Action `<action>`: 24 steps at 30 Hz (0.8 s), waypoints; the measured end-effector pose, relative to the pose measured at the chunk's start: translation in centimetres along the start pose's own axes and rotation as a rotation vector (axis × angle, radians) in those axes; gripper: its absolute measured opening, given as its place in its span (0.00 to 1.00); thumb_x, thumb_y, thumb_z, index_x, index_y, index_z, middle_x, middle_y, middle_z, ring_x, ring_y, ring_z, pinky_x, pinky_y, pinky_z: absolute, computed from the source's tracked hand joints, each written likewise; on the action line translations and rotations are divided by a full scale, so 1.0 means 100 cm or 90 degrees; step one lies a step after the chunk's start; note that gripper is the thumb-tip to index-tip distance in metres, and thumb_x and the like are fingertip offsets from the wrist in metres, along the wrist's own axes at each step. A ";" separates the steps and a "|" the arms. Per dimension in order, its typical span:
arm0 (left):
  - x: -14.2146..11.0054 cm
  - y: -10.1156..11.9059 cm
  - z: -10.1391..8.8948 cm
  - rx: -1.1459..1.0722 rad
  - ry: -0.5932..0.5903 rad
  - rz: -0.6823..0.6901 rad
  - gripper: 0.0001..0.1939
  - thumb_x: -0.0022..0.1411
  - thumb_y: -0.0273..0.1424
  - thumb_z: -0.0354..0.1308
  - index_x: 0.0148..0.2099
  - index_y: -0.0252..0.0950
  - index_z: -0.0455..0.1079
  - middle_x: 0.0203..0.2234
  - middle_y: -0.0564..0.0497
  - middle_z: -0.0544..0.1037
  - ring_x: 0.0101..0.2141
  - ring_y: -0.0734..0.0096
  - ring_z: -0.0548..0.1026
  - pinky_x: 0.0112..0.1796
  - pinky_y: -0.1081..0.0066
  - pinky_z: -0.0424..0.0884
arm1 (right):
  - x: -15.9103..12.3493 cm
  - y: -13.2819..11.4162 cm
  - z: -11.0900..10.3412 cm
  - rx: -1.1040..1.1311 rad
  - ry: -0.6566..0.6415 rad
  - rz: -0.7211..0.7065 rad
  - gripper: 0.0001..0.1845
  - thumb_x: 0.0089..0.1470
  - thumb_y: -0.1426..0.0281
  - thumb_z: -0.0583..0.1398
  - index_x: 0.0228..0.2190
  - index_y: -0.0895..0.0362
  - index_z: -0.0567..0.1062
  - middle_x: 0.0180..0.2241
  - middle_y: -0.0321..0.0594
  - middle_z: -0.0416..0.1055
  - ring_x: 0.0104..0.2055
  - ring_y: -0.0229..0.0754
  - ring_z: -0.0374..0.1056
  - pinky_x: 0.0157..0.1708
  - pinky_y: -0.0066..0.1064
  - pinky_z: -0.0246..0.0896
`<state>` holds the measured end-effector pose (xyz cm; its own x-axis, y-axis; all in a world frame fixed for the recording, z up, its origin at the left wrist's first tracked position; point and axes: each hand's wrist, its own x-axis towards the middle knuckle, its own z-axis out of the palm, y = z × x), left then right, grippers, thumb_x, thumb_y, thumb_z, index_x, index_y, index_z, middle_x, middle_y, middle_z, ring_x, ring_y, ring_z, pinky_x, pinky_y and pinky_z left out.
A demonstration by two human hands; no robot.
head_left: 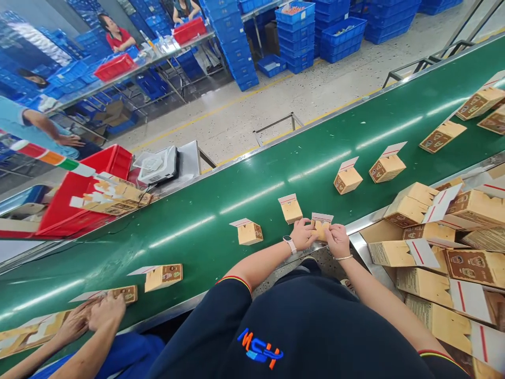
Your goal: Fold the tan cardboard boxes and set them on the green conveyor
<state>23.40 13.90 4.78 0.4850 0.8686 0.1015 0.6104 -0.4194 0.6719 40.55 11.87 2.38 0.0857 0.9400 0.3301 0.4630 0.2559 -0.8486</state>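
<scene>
Between my two hands, at the near edge of the green conveyor belt (272, 195), is a small tan carton (322, 229) with its white flap raised. On its left side my left hand (303, 235), with a watch on the wrist, grips it with closed fingers. From the right my right hand (338, 240) pinches its top edge. Just beyond my left hand stands another carton (292, 210), flap up. Further left on the belt is a carton (250, 233) with a brown printed side. The carton's underside is hidden from me.
To my right, a large box holds several piled cartons (424, 284). More cartons (389, 168) stand along the belt. At left, a co-worker's hands (98, 313) handle a carton. Across the belt are a red bin (79, 192), a scale (160, 166) and stacked blue crates (295, 39).
</scene>
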 end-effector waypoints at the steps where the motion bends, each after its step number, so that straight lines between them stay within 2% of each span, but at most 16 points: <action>1: -0.002 0.001 0.003 -0.007 0.018 -0.002 0.07 0.58 0.32 0.59 0.29 0.44 0.77 0.36 0.47 0.80 0.49 0.53 0.68 0.48 0.52 0.61 | -0.001 -0.001 0.001 -0.007 0.008 0.002 0.22 0.56 0.55 0.53 0.16 0.51 0.71 0.27 0.43 0.74 0.37 0.50 0.66 0.45 0.51 0.62; 4: -0.007 0.005 0.007 -0.004 0.041 0.009 0.05 0.58 0.33 0.60 0.32 0.45 0.77 0.35 0.48 0.80 0.47 0.55 0.69 0.48 0.53 0.61 | -0.003 -0.001 -0.004 -0.042 -0.047 -0.027 0.17 0.52 0.55 0.55 0.29 0.51 0.77 0.38 0.44 0.76 0.44 0.51 0.65 0.48 0.50 0.60; 7: -0.006 0.006 0.006 0.000 0.027 0.024 0.05 0.57 0.33 0.61 0.36 0.46 0.77 0.36 0.48 0.80 0.45 0.57 0.70 0.47 0.55 0.62 | 0.002 0.001 -0.014 -0.126 -0.121 -0.047 0.18 0.50 0.54 0.58 0.37 0.51 0.79 0.45 0.44 0.74 0.45 0.53 0.64 0.47 0.48 0.60; 10: 0.001 0.004 0.004 -0.021 0.040 0.034 0.11 0.56 0.34 0.62 0.43 0.46 0.75 0.42 0.48 0.79 0.46 0.59 0.71 0.47 0.58 0.62 | 0.013 0.005 -0.025 -0.191 -0.198 -0.061 0.18 0.48 0.53 0.60 0.34 0.51 0.79 0.39 0.45 0.76 0.41 0.52 0.63 0.44 0.46 0.59; 13: 0.012 0.004 0.005 -0.020 0.040 0.045 0.14 0.57 0.34 0.61 0.47 0.46 0.73 0.45 0.48 0.78 0.47 0.58 0.70 0.46 0.59 0.63 | 0.019 0.011 -0.031 -0.129 -0.255 -0.086 0.19 0.52 0.52 0.57 0.30 0.51 0.79 0.34 0.44 0.75 0.40 0.50 0.65 0.44 0.46 0.59; 15: 0.020 0.005 0.006 -0.001 0.014 0.052 0.08 0.60 0.33 0.58 0.43 0.46 0.75 0.42 0.49 0.78 0.46 0.57 0.69 0.45 0.58 0.62 | 0.016 0.014 -0.031 -0.051 -0.195 -0.066 0.21 0.55 0.52 0.52 0.29 0.51 0.78 0.37 0.44 0.75 0.41 0.49 0.66 0.45 0.46 0.61; 17: 0.026 0.007 0.008 0.013 -0.009 0.049 0.08 0.63 0.32 0.54 0.36 0.44 0.75 0.38 0.48 0.79 0.45 0.57 0.68 0.44 0.57 0.62 | 0.009 0.015 -0.027 -0.004 -0.048 0.011 0.22 0.55 0.50 0.52 0.28 0.53 0.77 0.41 0.46 0.72 0.43 0.48 0.67 0.45 0.46 0.63; 19: 0.030 0.010 0.012 0.014 -0.024 0.041 0.10 0.63 0.33 0.53 0.31 0.41 0.73 0.34 0.46 0.78 0.43 0.56 0.68 0.44 0.56 0.62 | 0.002 0.014 -0.022 0.020 0.087 0.119 0.23 0.52 0.49 0.55 0.25 0.54 0.74 0.44 0.49 0.68 0.44 0.49 0.66 0.40 0.44 0.67; 21: 0.033 0.014 0.016 -0.005 -0.016 0.018 0.10 0.61 0.33 0.55 0.28 0.40 0.70 0.30 0.46 0.76 0.40 0.58 0.69 0.44 0.56 0.63 | -0.002 0.013 -0.016 0.054 0.148 0.205 0.23 0.47 0.48 0.58 0.21 0.55 0.70 0.44 0.50 0.65 0.43 0.49 0.66 0.34 0.41 0.68; 24: 0.037 0.019 0.024 -0.112 0.059 -0.077 0.06 0.56 0.32 0.61 0.31 0.39 0.66 0.27 0.50 0.71 0.33 0.65 0.69 0.41 0.61 0.66 | -0.002 0.015 -0.011 0.106 0.186 0.295 0.22 0.41 0.50 0.61 0.18 0.54 0.64 0.41 0.49 0.64 0.41 0.48 0.66 0.32 0.38 0.68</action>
<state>27.85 15.70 4.63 0.3509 0.9335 0.0738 0.5381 -0.2655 0.8000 42.22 11.81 1.53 0.4981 0.8671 -0.0110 0.1759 -0.1135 -0.9778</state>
